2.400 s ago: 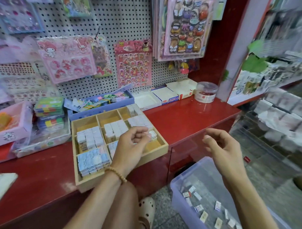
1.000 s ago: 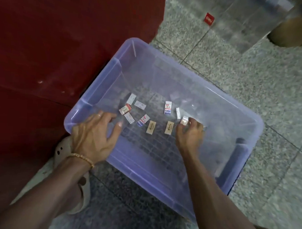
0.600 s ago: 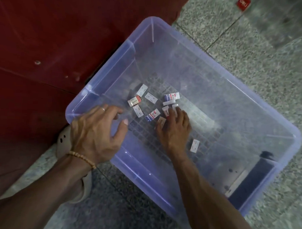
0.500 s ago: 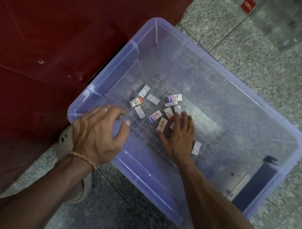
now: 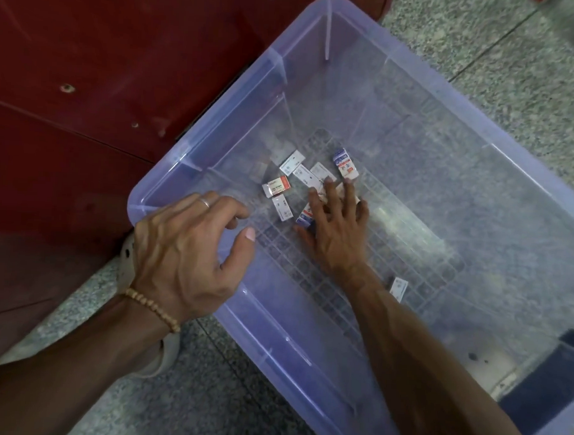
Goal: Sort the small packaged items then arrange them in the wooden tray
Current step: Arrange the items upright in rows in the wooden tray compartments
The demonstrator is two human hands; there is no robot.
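Several small packaged items (image 5: pixel 276 187) lie bunched on the ribbed floor of a clear purple plastic bin (image 5: pixel 496 149) on the ground. My right hand (image 5: pixel 335 228) is down inside the bin, fingers spread flat over some of the packets, covering a few of them. A blue and red packet (image 5: pixel 346 163) lies just beyond its fingertips. One more packet (image 5: pixel 398 288) lies apart beside my right wrist. My left hand (image 5: pixel 187 253) rests on the bin's near left rim with fingers loosely curled, holding nothing. The wooden tray is out of view.
A dark red cabinet front (image 5: pixel 88 80) stands against the bin's left side. Speckled stone floor (image 5: pixel 500 39) surrounds the bin. A pale clog shoe (image 5: pixel 128 247) sits under my left wrist. A dark blue object (image 5: pixel 546 382) lies in the bin's lower right.
My right hand has swept the loose packets leftward into a tighter cluster and now lies flat over them. The left hand has stayed on the rim. One packet was left behind near my wrist.
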